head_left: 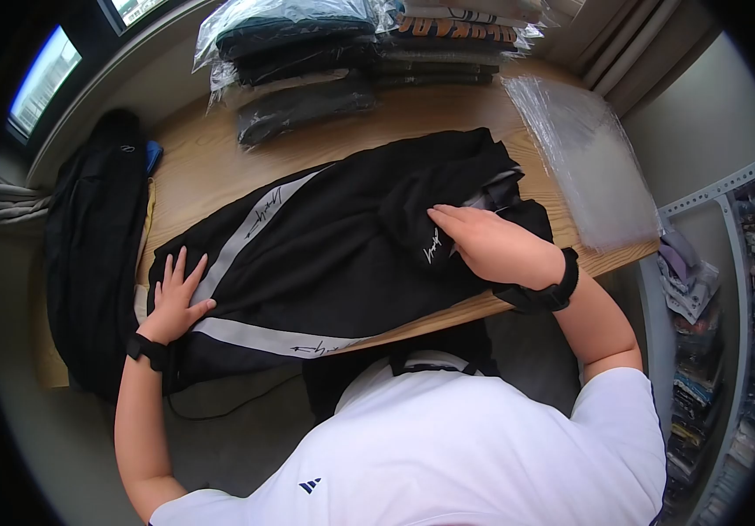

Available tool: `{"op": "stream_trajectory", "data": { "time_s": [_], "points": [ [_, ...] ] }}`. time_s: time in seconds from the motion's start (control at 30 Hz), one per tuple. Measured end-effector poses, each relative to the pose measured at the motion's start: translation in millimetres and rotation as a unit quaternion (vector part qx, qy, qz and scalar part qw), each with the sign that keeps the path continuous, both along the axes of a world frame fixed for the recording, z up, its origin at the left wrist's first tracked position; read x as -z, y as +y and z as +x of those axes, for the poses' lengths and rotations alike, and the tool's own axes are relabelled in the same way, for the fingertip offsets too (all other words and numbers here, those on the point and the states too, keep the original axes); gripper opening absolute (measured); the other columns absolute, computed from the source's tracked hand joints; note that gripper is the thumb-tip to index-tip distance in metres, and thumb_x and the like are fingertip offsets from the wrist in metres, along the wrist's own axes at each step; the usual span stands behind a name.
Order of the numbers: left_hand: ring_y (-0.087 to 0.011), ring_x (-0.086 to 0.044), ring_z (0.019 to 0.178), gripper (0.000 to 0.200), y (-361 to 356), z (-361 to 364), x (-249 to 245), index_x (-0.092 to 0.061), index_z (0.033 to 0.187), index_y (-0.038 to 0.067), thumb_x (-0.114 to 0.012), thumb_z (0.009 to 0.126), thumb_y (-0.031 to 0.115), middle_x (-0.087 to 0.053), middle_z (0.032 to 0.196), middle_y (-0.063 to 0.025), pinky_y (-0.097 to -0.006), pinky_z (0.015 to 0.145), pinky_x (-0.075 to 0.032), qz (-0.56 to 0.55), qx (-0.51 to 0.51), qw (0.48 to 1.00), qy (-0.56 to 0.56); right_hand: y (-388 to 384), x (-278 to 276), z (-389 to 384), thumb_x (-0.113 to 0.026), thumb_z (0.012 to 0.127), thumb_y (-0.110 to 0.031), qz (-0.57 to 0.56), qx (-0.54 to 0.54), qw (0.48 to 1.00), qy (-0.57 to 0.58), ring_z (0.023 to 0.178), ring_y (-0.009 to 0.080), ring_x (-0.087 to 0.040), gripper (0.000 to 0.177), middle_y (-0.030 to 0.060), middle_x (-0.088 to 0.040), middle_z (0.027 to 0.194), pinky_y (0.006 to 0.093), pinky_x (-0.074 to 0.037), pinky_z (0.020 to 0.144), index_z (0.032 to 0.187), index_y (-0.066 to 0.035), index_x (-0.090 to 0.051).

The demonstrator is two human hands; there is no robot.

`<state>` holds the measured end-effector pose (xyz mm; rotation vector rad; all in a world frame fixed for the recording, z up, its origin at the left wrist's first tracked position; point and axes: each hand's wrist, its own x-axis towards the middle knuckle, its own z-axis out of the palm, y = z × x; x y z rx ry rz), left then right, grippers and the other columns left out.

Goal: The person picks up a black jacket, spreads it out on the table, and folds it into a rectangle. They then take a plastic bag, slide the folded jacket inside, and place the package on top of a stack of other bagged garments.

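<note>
A black garment point(333, 237) with grey bands and script lettering is spread across the wooden table, its near edge hanging over the front. My left hand point(176, 302) lies on its left end, fingers spread, where two grey bands come together. Toward the right end, my right hand point(491, 245) rests on bunched fabric beside small white lettering. Its fingers are stretched out and close together; the thumb is hidden. A grey patch of the garment shows just behind that hand.
Stacked clothes in clear plastic point(298, 79) stand at the back of the wooden table point(189, 145). Flat clear bags point(583, 162) lie at the right. More dark clothing point(92, 272) hangs over the left edge. A shelving rack point(723, 228) with bagged items is on the right.
</note>
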<state>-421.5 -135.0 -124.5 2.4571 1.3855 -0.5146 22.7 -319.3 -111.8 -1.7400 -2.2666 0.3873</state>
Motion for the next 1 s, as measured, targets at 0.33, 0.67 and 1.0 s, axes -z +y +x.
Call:
{"op": "stream_trajectory", "data": {
  "time_s": [0.33, 0.67, 1.0],
  "points": [
    [-0.0324, -0.010, 0.143, 0.064, 6.2, -17.2, -17.7, -0.036, 0.144, 0.019, -0.064, 0.087, 0.031, -0.017, 0.154, -0.0158, -0.0402, 0.114, -0.017, -0.069, -0.021, 0.974, -0.216, -8.7, 40.5, -84.6, -0.059, 0.088, -0.035, -0.028, 0.158, 0.981, -0.108, 0.139, 0.0392, -0.019, 0.064, 0.0201, -0.021, 0.149, 0.0646, -0.021, 0.104, 0.144, -0.019, -0.032],
    [-0.0124, -0.058, 0.091, 0.043, -19.5, -116.5, -8.8, -0.057, 0.112, 0.004, -0.054, 0.093, 0.042, -0.061, 0.102, -0.0046, -0.0258, 0.079, -0.048, -0.185, -0.450, 0.776, -0.401, -0.7, 15.0, -72.9, -0.062, 0.086, -0.018, -0.118, 0.136, 0.978, -0.103, 0.141, 0.0350, -0.017, 0.064, 0.0156, -0.020, 0.151, 0.0596, -0.018, 0.109, 0.143, -0.019, -0.033],
    [-0.0196, -0.062, 0.093, 0.045, -10.8, -78.7, 12.0, -0.058, 0.112, 0.002, -0.064, 0.088, 0.040, -0.063, 0.105, -0.0115, -0.0329, 0.083, -0.051, -0.287, -0.504, 0.668, -0.466, 27.8, 16.0, -207.6, -0.052, 0.092, -0.040, 0.035, 0.079, 0.993, -0.081, 0.138, 0.0418, -0.020, 0.059, 0.0174, -0.023, 0.150, 0.0625, -0.020, 0.106, 0.145, -0.025, -0.029]
  ]
}}
